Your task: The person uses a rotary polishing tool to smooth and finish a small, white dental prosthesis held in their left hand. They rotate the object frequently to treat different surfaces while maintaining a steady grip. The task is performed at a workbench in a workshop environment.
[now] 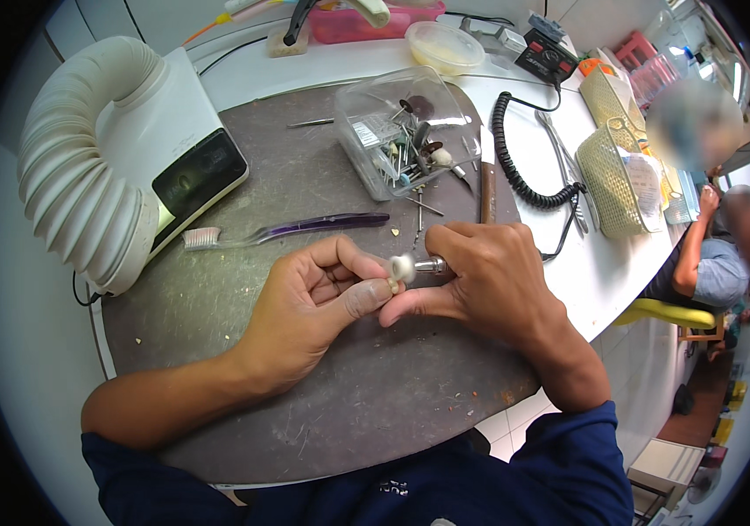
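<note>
My right hand (502, 276) grips a metal rotary handpiece (430, 266) that carries a round white polishing wheel (402, 266) on its tip. Between thumb and fingertips, my left hand (300, 302) pinches a small tooth-coloured piece (394, 286), perhaps a dental crown, mostly hidden by the fingers. The wheel is at this piece, touching or very close to it. Both hands are over the dark work board (349, 412). Just beyond them lies a toothbrush (305, 226) with a purple handle and pale bristles.
A clear plastic box (353, 149) of small rotary bits stands at the board's far side, beside a wooden-handled knife (487, 180). At left is a white ribbed hose (77, 188). A black coiled cord (505, 158) and mesh baskets (607, 188) lie right. Another person (717, 263) sits far right.
</note>
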{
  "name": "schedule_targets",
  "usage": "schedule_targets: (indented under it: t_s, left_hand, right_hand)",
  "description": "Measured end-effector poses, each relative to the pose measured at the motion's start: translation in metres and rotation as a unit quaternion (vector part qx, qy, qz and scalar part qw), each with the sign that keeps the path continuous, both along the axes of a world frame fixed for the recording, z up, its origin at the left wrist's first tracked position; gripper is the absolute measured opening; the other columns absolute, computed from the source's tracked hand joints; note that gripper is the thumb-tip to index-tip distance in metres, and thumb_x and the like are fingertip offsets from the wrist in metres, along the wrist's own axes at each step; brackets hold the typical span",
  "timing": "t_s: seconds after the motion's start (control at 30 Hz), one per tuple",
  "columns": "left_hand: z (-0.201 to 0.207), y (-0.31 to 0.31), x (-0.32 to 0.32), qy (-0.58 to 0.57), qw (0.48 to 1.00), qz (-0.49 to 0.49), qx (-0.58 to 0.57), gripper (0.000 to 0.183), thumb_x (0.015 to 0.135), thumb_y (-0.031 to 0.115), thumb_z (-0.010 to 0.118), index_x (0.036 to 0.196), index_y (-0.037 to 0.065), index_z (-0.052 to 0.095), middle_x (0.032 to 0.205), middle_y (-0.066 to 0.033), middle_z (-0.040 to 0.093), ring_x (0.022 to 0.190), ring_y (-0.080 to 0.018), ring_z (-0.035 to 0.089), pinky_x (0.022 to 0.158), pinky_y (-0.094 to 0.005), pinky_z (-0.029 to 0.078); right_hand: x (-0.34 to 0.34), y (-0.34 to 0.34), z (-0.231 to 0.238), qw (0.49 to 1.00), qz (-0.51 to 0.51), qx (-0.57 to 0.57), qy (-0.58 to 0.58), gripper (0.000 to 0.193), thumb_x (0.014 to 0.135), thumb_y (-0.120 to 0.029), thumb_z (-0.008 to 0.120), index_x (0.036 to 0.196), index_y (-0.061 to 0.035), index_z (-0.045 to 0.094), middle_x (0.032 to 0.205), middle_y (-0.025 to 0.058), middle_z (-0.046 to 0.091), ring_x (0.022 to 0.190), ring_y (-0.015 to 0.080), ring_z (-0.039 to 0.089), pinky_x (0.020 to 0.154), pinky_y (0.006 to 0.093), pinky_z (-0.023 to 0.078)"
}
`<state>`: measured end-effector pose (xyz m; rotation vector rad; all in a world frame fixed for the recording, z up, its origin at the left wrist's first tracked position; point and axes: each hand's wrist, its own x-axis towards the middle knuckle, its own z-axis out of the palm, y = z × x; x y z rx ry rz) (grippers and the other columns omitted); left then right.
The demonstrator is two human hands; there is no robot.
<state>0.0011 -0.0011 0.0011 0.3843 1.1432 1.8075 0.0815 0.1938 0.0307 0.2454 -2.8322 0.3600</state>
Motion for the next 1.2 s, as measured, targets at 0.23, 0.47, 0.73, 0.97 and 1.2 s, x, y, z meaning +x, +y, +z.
schedule_targets:
  t_s: [0.23, 0.47, 0.73, 0.97, 1.2]
  left_hand:
    - [0.001, -0.001, 0.000, 0.005, 1.000, 0.003, 0.000, 0.013, 0.090, 0.003, 0.064, 0.095, 0.006, 0.053, 0.100, -0.0053, 0.062, 0.091, -0.0092, 0.059, 0.081, -0.0239, 0.047]
    - [0.000, 0.001, 0.003, 0.005, 1.000, 0.026, 0.003, 0.012, 0.090, 0.001, 0.062, 0.094, 0.005, 0.052, 0.101, -0.0089, 0.061, 0.092, -0.0117, 0.060, 0.082, -0.0245, 0.049]
    - [0.000, 0.006, 0.004, 0.016, 0.999, 0.033, 0.006, 0.012, 0.091, 0.001, 0.061, 0.092, 0.005, 0.050, 0.097, -0.0081, 0.059, 0.086, -0.0125, 0.059, 0.076, -0.0255, 0.047]
    - [-0.001, 0.007, 0.004, 0.061, 0.998, 0.032, -0.007, 0.015, 0.093, 0.009, 0.061, 0.089, 0.009, 0.047, 0.089, -0.0017, 0.057, 0.081, -0.0072, 0.054, 0.077, -0.0229, 0.042]
    - [0.001, 0.005, 0.004, 0.064, 0.998, 0.027, 0.003, 0.014, 0.093, 0.008, 0.062, 0.092, 0.008, 0.048, 0.089, -0.0026, 0.057, 0.084, -0.0085, 0.056, 0.079, -0.0227, 0.042]
  right_hand:
    - [0.000, -0.001, -0.002, 1.000, 0.007, -0.016, 0.007, 0.066, 0.060, -0.066, 0.074, 0.058, -0.0066, 0.045, 0.051, 0.0049, 0.048, 0.043, 0.0239, 0.053, 0.042, 0.0359, 0.039]
    - [0.000, 0.002, -0.004, 1.000, 0.010, 0.010, 0.006, 0.068, 0.069, -0.071, 0.064, 0.058, -0.0064, 0.048, 0.054, 0.0050, 0.053, 0.044, 0.0235, 0.056, 0.042, 0.0349, 0.042]
    - [0.003, 0.008, -0.005, 1.000, 0.016, 0.000, -0.010, 0.070, 0.076, -0.072, 0.056, 0.062, -0.0039, 0.053, 0.056, 0.0081, 0.057, 0.049, 0.0264, 0.062, 0.045, 0.0356, 0.048]
    - [0.005, 0.007, -0.004, 1.000, 0.018, -0.010, -0.021, 0.069, 0.080, -0.069, 0.054, 0.069, -0.0013, 0.056, 0.059, 0.0127, 0.060, 0.055, 0.0298, 0.065, 0.052, 0.0366, 0.051]
    - [0.006, 0.004, 0.000, 0.999, 0.001, -0.021, -0.043, 0.073, 0.078, -0.070, 0.054, 0.071, 0.0014, 0.064, 0.063, 0.0186, 0.064, 0.062, 0.0331, 0.067, 0.059, 0.0392, 0.053]
